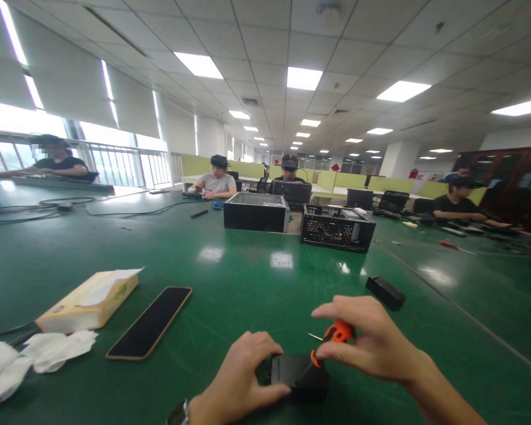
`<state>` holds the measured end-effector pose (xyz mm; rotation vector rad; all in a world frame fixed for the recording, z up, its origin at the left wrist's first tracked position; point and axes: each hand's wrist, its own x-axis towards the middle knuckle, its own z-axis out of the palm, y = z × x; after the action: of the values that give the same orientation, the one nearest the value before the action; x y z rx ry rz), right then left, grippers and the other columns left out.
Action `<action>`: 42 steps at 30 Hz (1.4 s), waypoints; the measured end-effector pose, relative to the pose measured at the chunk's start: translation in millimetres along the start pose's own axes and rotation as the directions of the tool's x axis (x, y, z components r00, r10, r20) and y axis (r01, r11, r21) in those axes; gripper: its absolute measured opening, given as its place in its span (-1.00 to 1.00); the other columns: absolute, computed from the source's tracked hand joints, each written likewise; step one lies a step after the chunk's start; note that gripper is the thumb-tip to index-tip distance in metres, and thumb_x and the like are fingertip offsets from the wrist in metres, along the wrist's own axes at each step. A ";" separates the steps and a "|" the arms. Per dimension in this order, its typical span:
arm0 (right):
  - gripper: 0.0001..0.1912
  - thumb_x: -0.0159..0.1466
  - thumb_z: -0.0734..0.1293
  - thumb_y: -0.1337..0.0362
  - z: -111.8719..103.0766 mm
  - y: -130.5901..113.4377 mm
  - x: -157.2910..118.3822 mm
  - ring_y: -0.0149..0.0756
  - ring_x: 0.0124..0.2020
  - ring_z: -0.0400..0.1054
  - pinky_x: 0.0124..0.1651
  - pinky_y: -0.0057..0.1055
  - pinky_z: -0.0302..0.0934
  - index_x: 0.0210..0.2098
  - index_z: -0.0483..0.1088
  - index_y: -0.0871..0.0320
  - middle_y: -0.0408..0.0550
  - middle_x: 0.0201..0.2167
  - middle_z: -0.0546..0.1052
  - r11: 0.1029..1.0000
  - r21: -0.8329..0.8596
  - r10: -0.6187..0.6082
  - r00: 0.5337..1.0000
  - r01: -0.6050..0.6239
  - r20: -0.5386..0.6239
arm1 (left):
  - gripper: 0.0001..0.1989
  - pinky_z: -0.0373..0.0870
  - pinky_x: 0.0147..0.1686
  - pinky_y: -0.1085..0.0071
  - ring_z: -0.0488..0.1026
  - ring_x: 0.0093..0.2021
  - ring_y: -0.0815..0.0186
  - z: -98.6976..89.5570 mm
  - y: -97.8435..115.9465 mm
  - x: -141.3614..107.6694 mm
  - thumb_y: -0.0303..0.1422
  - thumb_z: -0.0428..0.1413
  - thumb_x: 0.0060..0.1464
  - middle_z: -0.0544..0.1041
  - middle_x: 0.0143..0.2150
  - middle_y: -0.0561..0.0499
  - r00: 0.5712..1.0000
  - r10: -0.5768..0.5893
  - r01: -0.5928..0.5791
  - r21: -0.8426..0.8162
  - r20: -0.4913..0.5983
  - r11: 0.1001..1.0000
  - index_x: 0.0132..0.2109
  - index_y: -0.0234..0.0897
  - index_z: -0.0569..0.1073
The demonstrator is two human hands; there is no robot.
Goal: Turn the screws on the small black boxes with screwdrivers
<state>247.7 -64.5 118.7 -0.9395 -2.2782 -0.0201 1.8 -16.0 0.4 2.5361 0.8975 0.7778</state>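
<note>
My left hand (248, 372) is closed around the left end of a small black box-shaped part (287, 372), thumb on the near side and fingers on the far side. Over the part's right end, my right hand (371, 342) has thumb and fingers around an orange-and-black screwdriver (338, 332). A thin metal shaft points left from beside the orange handle. An orange ring shows at my thumb tip, and whether it belongs to the same tool I cannot tell. Beyond my right hand lies another black block-shaped part (386, 292).
A phone (150, 324), a tissue pack (91, 301) and crumpled tissues (57, 351) lie left on the green table (230, 277). Ahead stand a black computer case (255, 213) and an opened one (336, 230). A red screwdriver (451, 244) lies far right. Several people sit around.
</note>
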 end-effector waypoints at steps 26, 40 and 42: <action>-0.81 0.24 0.38 0.23 -12.9 -2.0 0.3 -0.30 -0.33 0.43 -0.23 -0.40 0.28 -0.15 0.48 0.11 -0.08 -0.31 0.57 0.988 0.077 0.122 0.980 -0.135 0.157 | -0.60 0.26 -0.26 0.34 0.46 -0.26 0.18 0.5 -0.3 0.3 -0.06 0.33 -0.06 0.57 -0.24 -0.02 0.999 0.023 -0.023 -0.020 -0.030 1.000 -0.16 -0.22 0.53; -0.58 0.29 0.28 -0.01 38.6 126.9 -72.7 -0.13 -0.39 0.53 -0.37 -0.31 0.40 -0.25 0.58 0.21 0.03 -0.36 0.66 0.803 0.114 0.590 0.756 -0.584 -0.283 | -0.60 0.30 -0.25 0.31 0.47 -0.25 0.14 -1.7 2.1 1.7 -0.09 0.36 -0.09 0.57 -0.23 -0.04 1.000 -0.014 0.014 -0.018 -0.002 1.000 -0.18 -0.24 0.53; -0.57 0.28 0.27 -0.03 53.4 136.1 -95.3 -0.11 -0.43 0.53 -0.39 -0.28 0.41 -0.25 0.58 0.20 0.04 -0.37 0.67 0.787 0.097 0.608 0.737 -0.610 -0.296 | -0.60 0.31 -0.24 0.30 0.47 -0.25 0.13 -3.0 3.5 2.4 -0.11 0.37 -0.11 0.57 -0.23 -0.04 1.000 -0.026 0.027 -0.023 0.011 0.999 -0.17 -0.24 0.53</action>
<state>352.8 -9.5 -9.3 -1.5334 -1.5901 0.1035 3.1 -16.6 5.3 2.5013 0.9119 0.7611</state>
